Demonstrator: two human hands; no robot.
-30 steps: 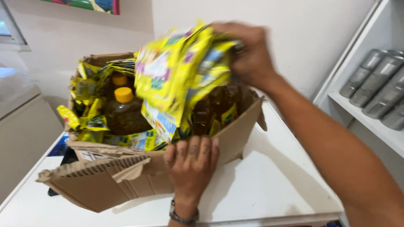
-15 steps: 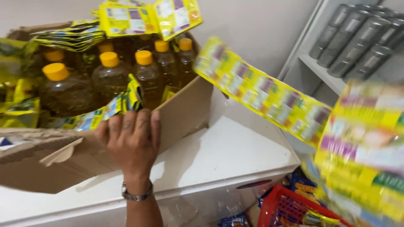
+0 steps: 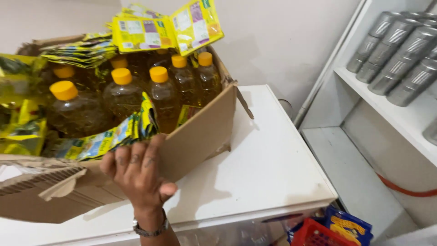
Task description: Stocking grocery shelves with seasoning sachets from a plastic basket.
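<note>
Cardboard box (image 3: 195, 136) lower left, on white desk (image 3: 273, 173) | left hand (image 3: 139, 175) grips its front flap | right hand gone from frame, sachet strip with it | oil bottles (image 3: 159, 91) inside.

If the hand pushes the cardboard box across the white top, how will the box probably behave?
The cardboard box probably feels heavy: it holds many full bottles. Its torn, bent front wall may buckle under the left hand. It likely slides rather than tips, being low and wide on the white top.

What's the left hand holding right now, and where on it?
The left hand grips the cardboard box by the top edge of its near wall, fingers hooked over it. The right hand is out of view.
</note>
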